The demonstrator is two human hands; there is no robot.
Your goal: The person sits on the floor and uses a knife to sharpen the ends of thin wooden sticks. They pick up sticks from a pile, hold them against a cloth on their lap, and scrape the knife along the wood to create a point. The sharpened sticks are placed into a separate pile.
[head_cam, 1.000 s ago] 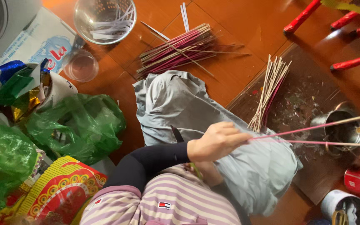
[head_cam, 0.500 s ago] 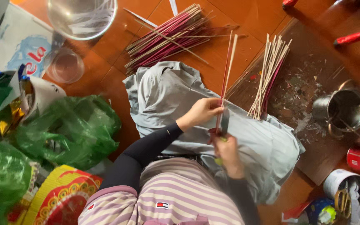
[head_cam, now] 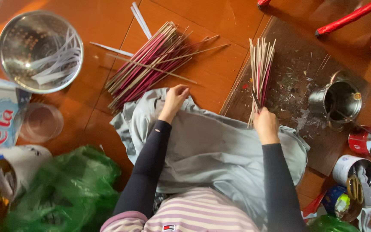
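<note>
I sit on an orange tiled floor with a grey cloth (head_cam: pixel 211 146) spread over my lap. My left hand (head_cam: pixel 174 101) rests at the cloth's far edge, empty, its fingers just short of a loose pile of pink and tan sticks (head_cam: pixel 151 64). My right hand (head_cam: pixel 266 124) is closed at the near end of a second bundle of tan sticks (head_cam: pixel 260 68) lying on a dark board (head_cam: pixel 297 56). A thin dark blade (head_cam: pixel 256 99) pokes out of that fist against the bundle.
A metal colander (head_cam: pixel 9 38) holding white strips and a clear cup (head_cam: pixel 39 122) sit at the left, above a green plastic bag (head_cam: pixel 65 189). On the right are a metal pot (head_cam: pixel 340 101), a red can (head_cam: pixel 370 141), a white can (head_cam: pixel 344 165) with scissors, and red-handled tools (head_cam: pixel 348 17).
Both hands held a long stick together over the lap. They have separated: the left went out toward the pink pile, the right moved over to the tan bundle on the board.
</note>
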